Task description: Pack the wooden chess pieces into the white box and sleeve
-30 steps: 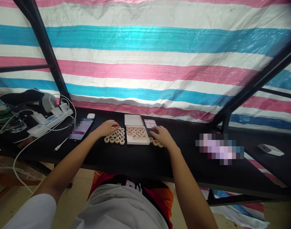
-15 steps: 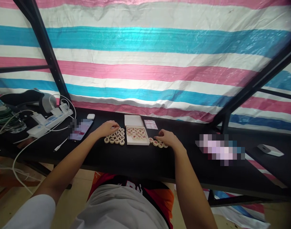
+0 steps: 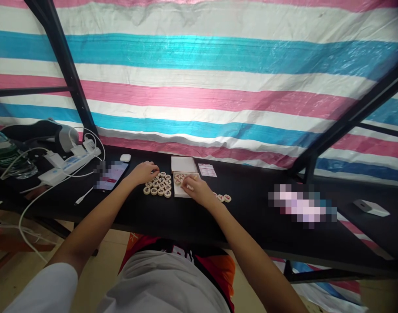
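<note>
Wooden and pale, the round game discs are what both my hands are on, and much of them is hidden. My right hand (image 3: pixel 195 190) lies palm down over the white box (image 3: pixel 177 189), fingers curled toward its far edge, covering most of the discs laid inside. Only a few boxed discs (image 3: pixel 178 177) show at the far left corner, and I cannot tell whether my fingertips have pinched one. My left hand (image 3: pixel 143 172) rests with loosely bent fingers on the far edge of the left pile (image 3: pixel 158 187), just beside the box. Whether a disc is held there is hidden too. That pile has more than a dozen discs, packed too close for an exact count. Three loose discs (image 3: pixel 223 198) lie to the right of my wrist. One lid (image 3: pixel 184 164) sits behind the box, with one small card (image 3: pixel 207 170) next to it. One phone (image 3: pixel 110 176), its screen blurred, lies left of my hand on the black table (image 3: pixel 251 211), and one white power strip (image 3: pixel 68 165) lies farther left. A striped tarpaulin (image 3: pixel 199 87) fills the background.
</note>
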`<state>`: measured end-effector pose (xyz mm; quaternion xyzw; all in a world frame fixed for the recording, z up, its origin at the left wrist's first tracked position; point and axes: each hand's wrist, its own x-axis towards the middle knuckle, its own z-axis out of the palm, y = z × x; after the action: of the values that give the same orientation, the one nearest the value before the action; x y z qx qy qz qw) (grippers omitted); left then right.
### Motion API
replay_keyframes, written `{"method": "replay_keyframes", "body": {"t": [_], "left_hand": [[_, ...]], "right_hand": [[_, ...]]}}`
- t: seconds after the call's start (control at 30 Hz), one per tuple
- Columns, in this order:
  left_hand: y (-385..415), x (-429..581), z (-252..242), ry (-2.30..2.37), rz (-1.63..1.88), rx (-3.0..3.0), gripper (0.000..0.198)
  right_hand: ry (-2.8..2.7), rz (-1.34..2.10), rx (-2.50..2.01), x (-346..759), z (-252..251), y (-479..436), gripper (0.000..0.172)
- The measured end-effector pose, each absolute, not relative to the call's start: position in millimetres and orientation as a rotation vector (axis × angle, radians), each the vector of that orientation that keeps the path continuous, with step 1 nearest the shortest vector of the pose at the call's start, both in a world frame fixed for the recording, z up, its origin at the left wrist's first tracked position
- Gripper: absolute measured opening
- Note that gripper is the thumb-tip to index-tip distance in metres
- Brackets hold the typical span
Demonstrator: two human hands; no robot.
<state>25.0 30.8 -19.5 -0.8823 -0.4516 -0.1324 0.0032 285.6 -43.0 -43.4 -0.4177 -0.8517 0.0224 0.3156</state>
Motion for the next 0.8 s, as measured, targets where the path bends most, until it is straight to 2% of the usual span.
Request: {"method": "replay_keyframes", "body": {"t": [0.27, 0.5, 0.8], "left_hand": [[35, 23, -25, -1.347, -0.308, -2.783, 0.033], [32, 24, -23, -1.402, -0.307, -2.855, 0.036], [42, -3, -11, -1.748, -0.27, -2.836, 0.041]], "right_hand": [[-2.475, 0.09, -1.029, 275, -47, -47, 0.023], [-2.464, 0.065, -0.955, 280, -49, -46, 0.024], [-1.932, 0.176, -1.286, 319, -42, -34, 0.024]]}}
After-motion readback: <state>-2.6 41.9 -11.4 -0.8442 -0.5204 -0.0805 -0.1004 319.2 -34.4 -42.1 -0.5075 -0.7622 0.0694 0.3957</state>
